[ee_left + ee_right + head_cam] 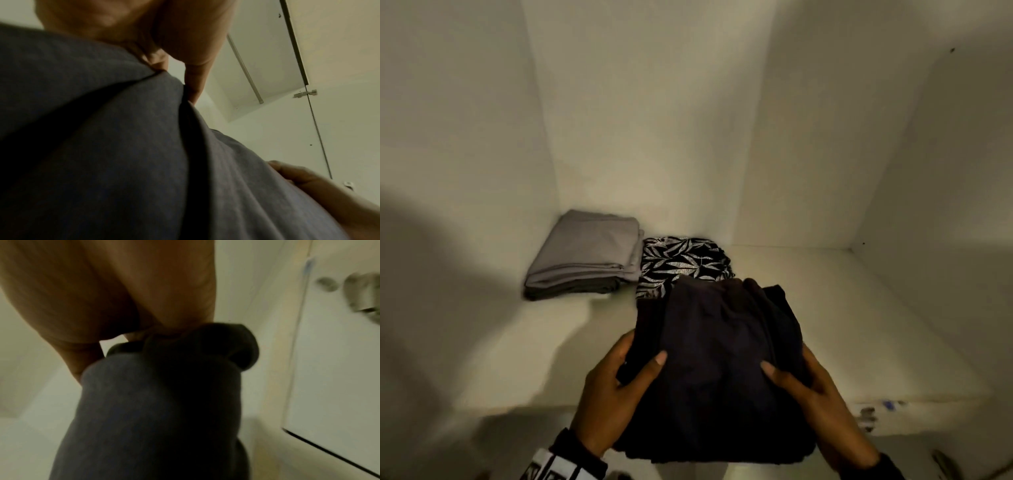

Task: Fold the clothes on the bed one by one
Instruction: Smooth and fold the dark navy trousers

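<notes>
A folded dark garment (719, 370) is held at the front edge of a white shelf (859, 325), the left hand (616, 383) and right hand (815, 394) each gripping a side, thumbs on top, fingers underneath. Its far end overlaps a folded leaf-print piece (681, 262) — which lies just beside a folded grey stack (585, 255) in the shelf's back left corner. At least three items look folded (the bed is out of view, so what remains cannot be judged). Likely next: setting this one down.
</notes>
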Motion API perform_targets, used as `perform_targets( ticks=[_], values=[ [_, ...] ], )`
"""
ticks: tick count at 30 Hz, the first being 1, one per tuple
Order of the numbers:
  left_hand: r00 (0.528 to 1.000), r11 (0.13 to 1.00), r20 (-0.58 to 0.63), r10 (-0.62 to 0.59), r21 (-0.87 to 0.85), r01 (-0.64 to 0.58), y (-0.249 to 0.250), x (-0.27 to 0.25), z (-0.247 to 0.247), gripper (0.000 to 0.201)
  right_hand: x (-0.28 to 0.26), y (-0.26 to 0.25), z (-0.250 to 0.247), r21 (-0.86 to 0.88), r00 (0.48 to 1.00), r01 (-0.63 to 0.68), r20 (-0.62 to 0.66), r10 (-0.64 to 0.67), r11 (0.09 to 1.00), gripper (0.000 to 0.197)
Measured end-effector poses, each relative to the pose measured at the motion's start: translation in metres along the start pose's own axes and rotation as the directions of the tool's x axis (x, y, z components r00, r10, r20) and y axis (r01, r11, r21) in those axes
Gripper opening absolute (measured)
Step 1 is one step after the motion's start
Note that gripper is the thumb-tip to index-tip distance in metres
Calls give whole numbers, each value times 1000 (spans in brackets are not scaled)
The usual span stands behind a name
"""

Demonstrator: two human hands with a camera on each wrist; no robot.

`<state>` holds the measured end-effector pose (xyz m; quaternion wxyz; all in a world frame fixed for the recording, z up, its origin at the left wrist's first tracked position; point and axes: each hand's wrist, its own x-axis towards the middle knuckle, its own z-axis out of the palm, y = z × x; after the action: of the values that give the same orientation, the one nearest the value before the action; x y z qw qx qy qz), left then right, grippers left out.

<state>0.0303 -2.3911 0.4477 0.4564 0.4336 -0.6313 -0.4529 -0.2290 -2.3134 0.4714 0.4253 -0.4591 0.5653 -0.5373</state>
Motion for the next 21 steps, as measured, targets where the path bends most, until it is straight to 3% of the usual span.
perform_targets(
  ticks=[5, 9, 11, 14, 16, 18, 20, 21],
  values=[
    [995, 986, -19, 102, 132, -98, 10, 121, 7, 38, 123, -23, -26, 16, 997, 22, 69, -23, 1000, 57],
    [998, 963, 0, 62, 262, -60, 11, 233, 4, 34, 236, -23, -33, 109, 986, -103, 142, 87, 989, 55],
    [1000, 931, 11, 8, 364, -11, 5, 288, 5, 34, 294, -24, -31, 78, 983, -105, 161, 91, 991, 59],
    [995, 762, 9, -103, 643, 73, -14, 343, 6, 48, 352, -18, -20, -6, 973, -116, 201, 115, 993, 94],
    [995, 601, -28, -100, 795, 83, -27, 356, 10, 67, 373, -7, -13, -259, 977, -103, 154, 147, 960, 112],
    [998, 562, 50, -35, 827, -22, -37, 350, 21, 80, 375, 3, -15, -613, 998, 23, 54, 13, 790, 117],
    [977, 496, 213, -22, 851, -175, -43, 349, 36, 85, 375, 3, -13, -799, 969, 247, 204, -138, 549, 131],
    [956, 437, 285, -69, 870, -228, -46, 347, 43, 83, 376, 3, -11, -847, 944, 327, 310, -110, 419, 141]
  ],
)
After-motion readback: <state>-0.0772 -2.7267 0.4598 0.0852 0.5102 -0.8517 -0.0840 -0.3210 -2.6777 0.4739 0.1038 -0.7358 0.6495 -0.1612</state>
